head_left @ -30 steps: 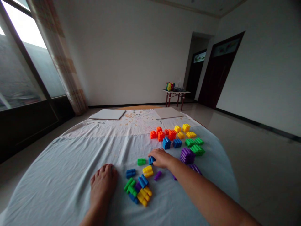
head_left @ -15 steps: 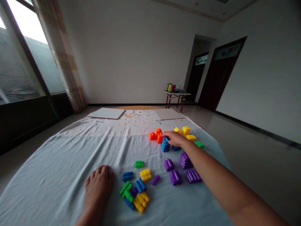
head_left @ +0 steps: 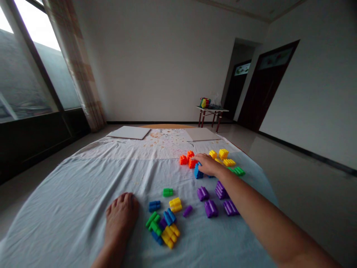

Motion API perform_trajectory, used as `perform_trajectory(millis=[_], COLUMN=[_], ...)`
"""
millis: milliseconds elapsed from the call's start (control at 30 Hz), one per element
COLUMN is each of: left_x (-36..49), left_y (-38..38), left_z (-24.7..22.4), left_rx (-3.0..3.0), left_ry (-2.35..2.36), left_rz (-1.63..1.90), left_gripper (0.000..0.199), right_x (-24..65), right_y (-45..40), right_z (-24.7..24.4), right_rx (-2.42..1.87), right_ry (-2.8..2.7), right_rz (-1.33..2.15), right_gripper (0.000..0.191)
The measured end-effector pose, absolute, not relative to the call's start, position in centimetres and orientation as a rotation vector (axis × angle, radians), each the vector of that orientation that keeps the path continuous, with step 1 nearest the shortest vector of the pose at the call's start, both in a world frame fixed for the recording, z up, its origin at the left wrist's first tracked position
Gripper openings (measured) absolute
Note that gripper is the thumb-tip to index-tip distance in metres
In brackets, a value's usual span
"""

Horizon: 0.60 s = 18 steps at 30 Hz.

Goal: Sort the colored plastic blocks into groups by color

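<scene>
On the light blue tablecloth, my left hand (head_left: 122, 212) lies flat, fingers stretched forward, holding nothing. To its right is a loose group of building blocks: green (head_left: 167, 192), blue (head_left: 154, 206), yellow (head_left: 175, 204) and a small purple one (head_left: 187, 211). My right hand (head_left: 205, 163) reaches to the farther blocks. Its thumb and fingers close around an upright blue building block (head_left: 198, 171), partly hidden by the hand. Its fingertips also come up against the orange blocks (head_left: 192, 162) just behind. Another blue piece is mostly covered beneath the wrist.
Purple blocks (head_left: 211, 209) lie on the near side of my right forearm. Beyond it are yellow blocks (head_left: 223, 153) and green blocks (head_left: 239, 171). Two flat boards, one white (head_left: 129, 132) and one beige (head_left: 202, 134), rest at the table's far edge. A small table (head_left: 212, 109) stands behind.
The view has shifted slightly, so everything appears a little to the right. My right hand stays at the blue block, its fingertips now nearer the orange ones. My left hand remains flat.
</scene>
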<state>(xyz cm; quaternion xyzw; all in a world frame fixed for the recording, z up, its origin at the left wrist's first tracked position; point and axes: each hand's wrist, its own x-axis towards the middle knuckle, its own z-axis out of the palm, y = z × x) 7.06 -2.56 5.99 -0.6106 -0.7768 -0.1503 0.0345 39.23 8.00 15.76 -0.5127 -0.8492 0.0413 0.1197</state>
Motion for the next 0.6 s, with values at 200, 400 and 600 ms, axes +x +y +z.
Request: perform_trajectory(millis=[200, 400, 600], left_x=[7.2, 7.3, 7.2], left_y=[-2.7, -2.8, -2.9], left_z=[5.9, 6.0, 6.0], left_rx=[-1.866, -1.877, -1.876], left_ry=[-2.383, -2.357, -2.351], left_rz=[-0.498, -0.519, -0.522], left_gripper=[0.043, 0.04, 0.04], right_x=[33.0, 28.7, 29.1], right_y=[4.9, 4.2, 3.8], right_z=[12.8, 9.0, 9.3], right_rx=[-1.137, -1.266, -1.338], right_ry=[-2.583, -2.635, -2.631], right_rz=[0.358, 0.419, 0.363], right_gripper=[0.041, 0.04, 0.037])
